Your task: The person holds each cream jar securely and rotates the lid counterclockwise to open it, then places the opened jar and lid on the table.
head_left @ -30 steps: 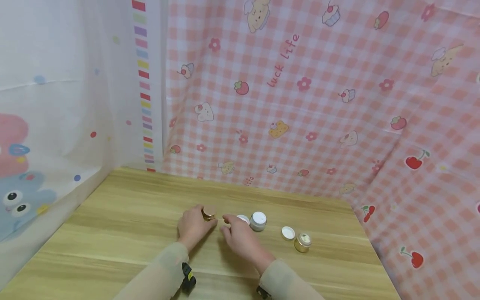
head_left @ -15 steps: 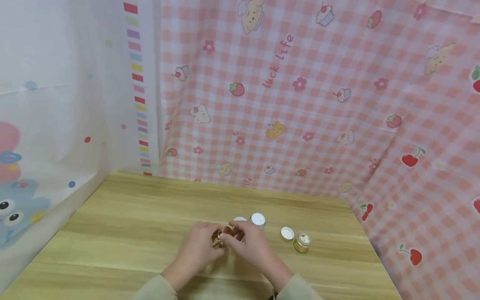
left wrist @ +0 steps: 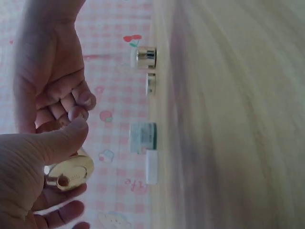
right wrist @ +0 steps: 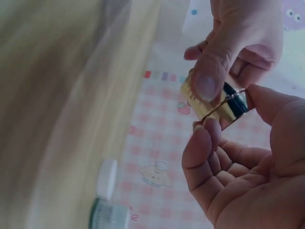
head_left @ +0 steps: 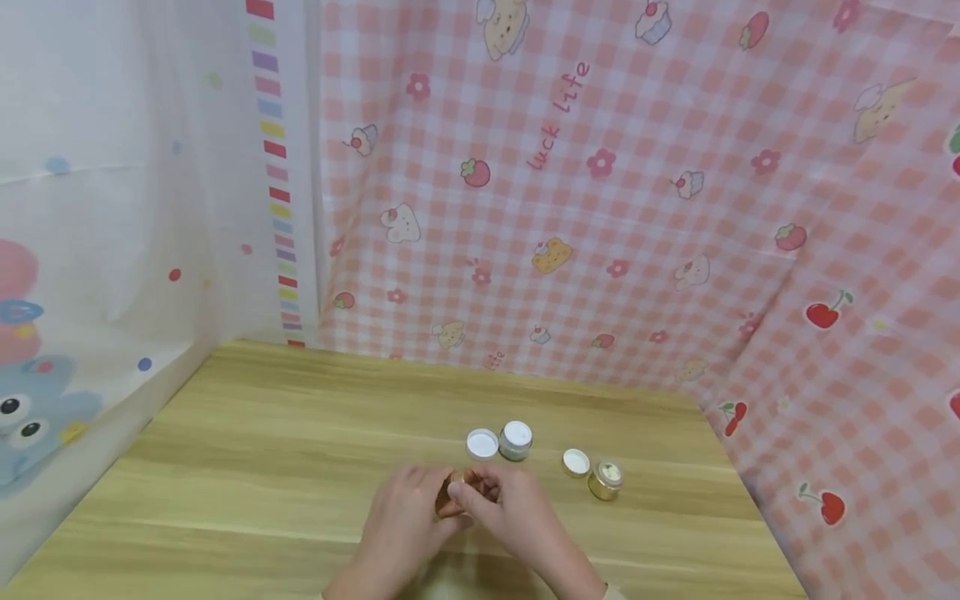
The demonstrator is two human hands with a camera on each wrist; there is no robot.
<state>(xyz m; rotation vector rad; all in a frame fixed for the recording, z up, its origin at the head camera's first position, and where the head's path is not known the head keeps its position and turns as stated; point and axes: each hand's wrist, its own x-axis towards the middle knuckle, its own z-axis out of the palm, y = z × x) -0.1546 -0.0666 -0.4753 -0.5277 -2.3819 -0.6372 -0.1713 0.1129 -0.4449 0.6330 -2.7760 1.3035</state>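
My left hand (head_left: 405, 521) grips a small gold cosmetic jar (right wrist: 200, 106), its thumb lying along the body in the right wrist view. With thumb and fingertips, my right hand (head_left: 517, 507) pinches the shiny gold lid (right wrist: 231, 110) at the jar's top. The lid sits on the jar, and both hands hold the pair above the table. In the left wrist view, the round gold base (left wrist: 76, 171) faces the camera. Fingers cover much of the jar in the head view.
Behind the hands stand a clear glass jar (head_left: 516, 442) with white on top and a white lid (head_left: 482, 445) beside it. To the right are an uncapped gold jar (head_left: 605, 482) and its upturned lid (head_left: 576, 462). Patterned cloths hang around the wooden table (head_left: 247, 442).
The left hand has lifted the gold jar from the table and brought it toward me. The right hand has come over to grasp its lid. Since half a second ago both moved slightly nearer.
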